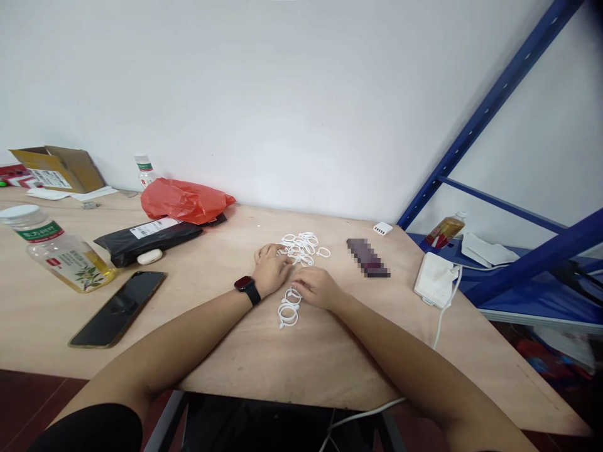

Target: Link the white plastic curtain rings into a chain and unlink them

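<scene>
A loose pile of white plastic curtain rings (301, 241) lies on the wooden table, several of them overlapping. My left hand (271, 271), with a dark watch on its wrist, rests at the near left edge of this pile. Its fingers are curled, and whatever is between them is hidden. Close beside it, my right hand (316, 287) has thumb and fingers pinched together at the top of a short row of white curtain rings (287, 312). These nearer rings overlap one another and lie on the table, running toward me.
Left on the table (226, 358) are a phone (117, 309), an earbud case (149, 257), a drink bottle (70, 257), a black parcel (151, 242), a red bag (183, 199) and a cardboard box (70, 168). A pixelated object (367, 257) and a corded white charger (436, 279) lie right, by blue shelving (499, 210).
</scene>
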